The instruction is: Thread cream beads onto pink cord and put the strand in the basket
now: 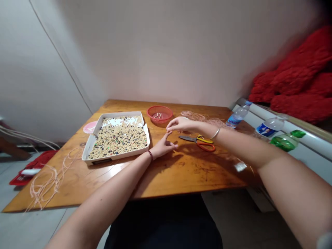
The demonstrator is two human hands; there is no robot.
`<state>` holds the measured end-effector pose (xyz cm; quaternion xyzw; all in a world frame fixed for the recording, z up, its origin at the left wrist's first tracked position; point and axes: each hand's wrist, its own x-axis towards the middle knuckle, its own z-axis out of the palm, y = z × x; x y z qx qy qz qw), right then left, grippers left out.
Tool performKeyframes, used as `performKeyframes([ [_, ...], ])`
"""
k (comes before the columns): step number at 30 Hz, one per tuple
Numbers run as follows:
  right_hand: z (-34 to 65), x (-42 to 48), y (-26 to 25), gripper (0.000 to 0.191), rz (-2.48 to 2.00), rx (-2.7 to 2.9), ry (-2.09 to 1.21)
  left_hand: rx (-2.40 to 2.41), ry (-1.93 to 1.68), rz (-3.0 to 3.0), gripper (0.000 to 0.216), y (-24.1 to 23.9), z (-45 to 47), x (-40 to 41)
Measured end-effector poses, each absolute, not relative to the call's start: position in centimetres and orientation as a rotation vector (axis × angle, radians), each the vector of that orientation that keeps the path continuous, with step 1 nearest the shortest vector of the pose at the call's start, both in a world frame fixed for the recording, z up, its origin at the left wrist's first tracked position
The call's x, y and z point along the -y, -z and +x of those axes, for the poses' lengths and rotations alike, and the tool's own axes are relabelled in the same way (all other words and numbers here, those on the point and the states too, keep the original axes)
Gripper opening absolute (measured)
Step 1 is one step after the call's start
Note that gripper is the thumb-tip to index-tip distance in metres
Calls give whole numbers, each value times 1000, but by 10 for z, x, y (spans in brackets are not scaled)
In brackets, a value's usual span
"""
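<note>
My left hand (163,148), with a dark red beaded bracelet at its wrist, is over the table just right of the bead tray. Its fingers are apart, and one reaches up to the fingertips of my right hand (181,123). The right hand is bent down in a pinch; anything between its fingers is too small to make out. A silver bangle circles the right wrist. Behind the hands stands a red plastic basket (159,120) with a short beaded string (158,115) inside. Scissors (198,141) with yellow and orange handles lie below the right forearm.
A white tray (85,155) holds many cream, black and coloured beads. Pink cords (49,181) lie at the left; more cord (193,115) lies behind my right hand. Bottles (238,114) stand or lean at the right, near red plush material (295,81). A wall backs the wooden table (166,178).
</note>
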<state>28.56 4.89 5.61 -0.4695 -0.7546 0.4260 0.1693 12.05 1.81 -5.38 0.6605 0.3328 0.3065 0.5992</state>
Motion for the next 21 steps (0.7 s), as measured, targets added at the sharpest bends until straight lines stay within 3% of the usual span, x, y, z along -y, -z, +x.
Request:
performKeyframes([
  [2, 276, -42, -56, 23, -1271, 2127, -1311, -771, -694, 1524, 90, 51, 118, -20],
  [5, 269, -32, -51, 10, -1242, 1978, -1381, -772, -718, 1551, 59, 49, 116, -21],
  [7, 270, -26, -43, 14, -1238, 1927, -1372, -792, -756, 1573, 41, 47, 115, -19],
  [14, 290, -39, -26, 19, -1394, 1704, -1209, -933, -780, 1517, 35, 49, 118, -14],
  [21, 322, -84, -94, 30, -1461, 1499, -725, -962, -804, 1559, 27, 56, 124, -15],
])
